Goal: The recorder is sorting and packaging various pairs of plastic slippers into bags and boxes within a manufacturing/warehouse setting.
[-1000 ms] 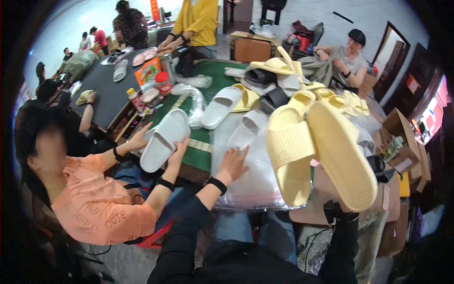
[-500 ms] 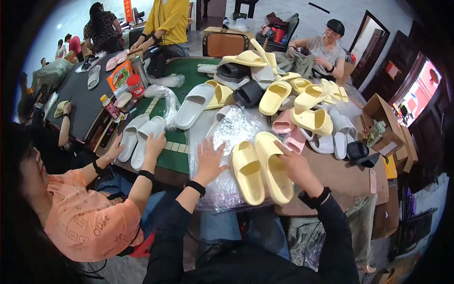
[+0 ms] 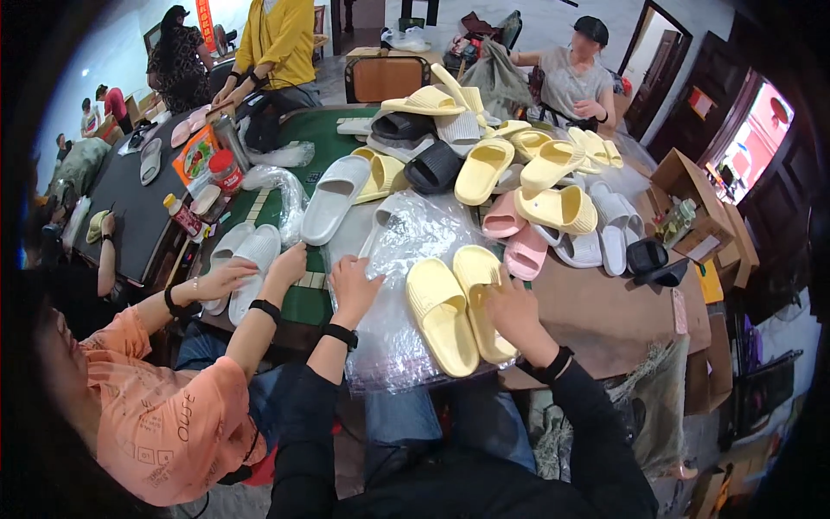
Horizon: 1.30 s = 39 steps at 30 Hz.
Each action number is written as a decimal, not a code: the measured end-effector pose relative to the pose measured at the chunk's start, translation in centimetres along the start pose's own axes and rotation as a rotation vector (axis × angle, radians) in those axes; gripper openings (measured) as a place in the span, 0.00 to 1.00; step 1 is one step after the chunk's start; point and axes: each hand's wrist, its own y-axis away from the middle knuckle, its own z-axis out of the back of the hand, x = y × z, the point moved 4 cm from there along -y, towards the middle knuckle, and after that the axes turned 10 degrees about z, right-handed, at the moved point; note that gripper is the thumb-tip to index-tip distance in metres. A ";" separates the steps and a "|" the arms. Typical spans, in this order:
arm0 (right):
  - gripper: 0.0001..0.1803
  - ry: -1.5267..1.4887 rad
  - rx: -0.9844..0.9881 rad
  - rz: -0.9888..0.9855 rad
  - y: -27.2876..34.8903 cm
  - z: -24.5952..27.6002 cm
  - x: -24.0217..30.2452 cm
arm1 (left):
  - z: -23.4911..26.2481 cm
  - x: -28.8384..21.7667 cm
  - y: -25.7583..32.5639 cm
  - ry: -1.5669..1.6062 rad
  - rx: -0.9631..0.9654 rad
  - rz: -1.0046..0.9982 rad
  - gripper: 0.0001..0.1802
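Observation:
A pair of yellow slide slippers lies side by side on a clear plastic bag at the near edge of the table. My right hand is closed on the right slipper, fingers at the outer side of its strap. The left slipper touches it and is free of my hands. My left hand rests at the bag's left edge, its fingers partly bent and the thumb held apart. Whether a fold of plastic lies under those fingers is hidden.
Beyond the bag rises a heap of yellow, grey, black and pink slippers, with a yellow one in front. On my left a co-worker in an orange shirt handles grey slippers. An open cardboard box stands at the right.
The yellow pair has shifted slightly left in the picture, the slippers turned a little. My left hand has moved left to the bag's edge, fingers less spread. The co-worker's grey slippers also moved.

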 end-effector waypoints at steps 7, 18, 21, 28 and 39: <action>0.38 -0.353 0.078 -0.189 0.0 -1.9 3.5 | 1.6 -2.3 1.5 0.047 0.002 -0.236 0.16; 0.13 -0.522 -0.168 -0.363 0.5 -2.0 3.4 | 2.0 0.2 3.2 0.046 0.266 -0.292 0.12; 0.10 -0.579 -0.277 -0.477 5.1 0.9 1.5 | 2.9 0.7 4.2 0.032 0.325 -0.398 0.10; 0.12 -1.017 -0.974 -0.477 11.4 7.5 -4.4 | 4.6 1.6 5.9 -0.076 0.278 -0.530 0.11; 0.13 -0.591 -0.068 -0.089 -1.9 4.9 4.3 | 3.0 1.1 6.1 -0.149 0.362 -0.316 0.16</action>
